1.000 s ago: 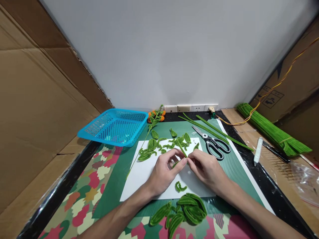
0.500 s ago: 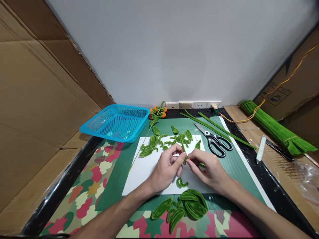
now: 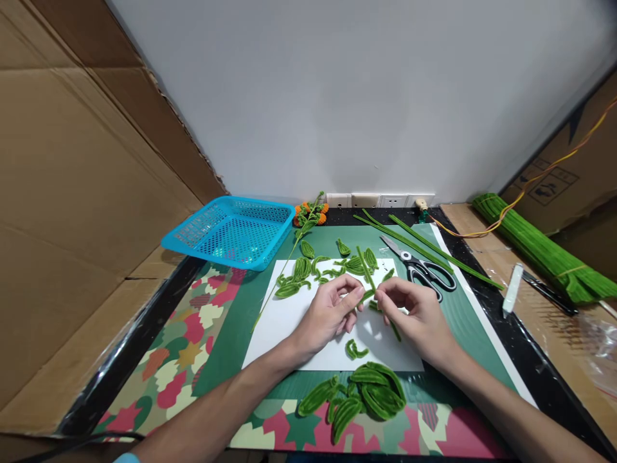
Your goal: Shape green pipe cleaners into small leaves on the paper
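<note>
Green pipe-cleaner leaves (image 3: pixel 359 399), a white sheet (image 3: pixel 289 321), a turquoise basket (image 3: pixel 231 231), black-handled scissors (image 3: pixel 424 270), a leaf-patterned red-and-green mat (image 3: pixel 178 347)

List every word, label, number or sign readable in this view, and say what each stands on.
No text can be read.
Cardboard box at far right: dark printed handling symbols, too small and blurred to read.
Scissors, blue basket, white paper sheet: no visible lettering.
</note>
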Motion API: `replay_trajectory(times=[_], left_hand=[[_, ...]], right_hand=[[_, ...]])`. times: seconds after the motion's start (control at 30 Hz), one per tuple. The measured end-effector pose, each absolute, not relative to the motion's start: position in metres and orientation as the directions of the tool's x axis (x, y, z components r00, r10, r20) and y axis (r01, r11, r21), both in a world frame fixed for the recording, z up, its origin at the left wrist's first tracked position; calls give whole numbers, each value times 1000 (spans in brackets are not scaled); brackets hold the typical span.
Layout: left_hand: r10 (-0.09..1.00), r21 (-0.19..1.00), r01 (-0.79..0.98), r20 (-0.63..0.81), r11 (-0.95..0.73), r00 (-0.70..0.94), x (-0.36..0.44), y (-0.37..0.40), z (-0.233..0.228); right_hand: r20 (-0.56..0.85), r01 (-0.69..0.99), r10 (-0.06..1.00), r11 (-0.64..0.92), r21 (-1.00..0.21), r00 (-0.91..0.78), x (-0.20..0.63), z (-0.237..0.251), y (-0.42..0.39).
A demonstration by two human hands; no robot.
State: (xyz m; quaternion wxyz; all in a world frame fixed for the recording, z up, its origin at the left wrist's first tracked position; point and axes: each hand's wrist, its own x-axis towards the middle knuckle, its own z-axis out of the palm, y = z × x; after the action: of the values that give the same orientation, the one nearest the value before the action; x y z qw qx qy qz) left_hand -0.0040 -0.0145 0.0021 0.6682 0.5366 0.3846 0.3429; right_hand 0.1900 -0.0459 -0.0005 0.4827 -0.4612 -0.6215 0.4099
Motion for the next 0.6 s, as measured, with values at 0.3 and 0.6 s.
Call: replay_trajectory(times=[0.3, 0.6], left_hand=[[879, 989, 29, -140, 142, 456, -5, -16, 4], [887, 987, 9, -151, 163, 437, -7, -11, 2]], right_hand=[[191, 160, 979, 201, -966, -77, 194, 4, -44], [215, 73, 976, 214, -974, 9, 196, 1, -42]])
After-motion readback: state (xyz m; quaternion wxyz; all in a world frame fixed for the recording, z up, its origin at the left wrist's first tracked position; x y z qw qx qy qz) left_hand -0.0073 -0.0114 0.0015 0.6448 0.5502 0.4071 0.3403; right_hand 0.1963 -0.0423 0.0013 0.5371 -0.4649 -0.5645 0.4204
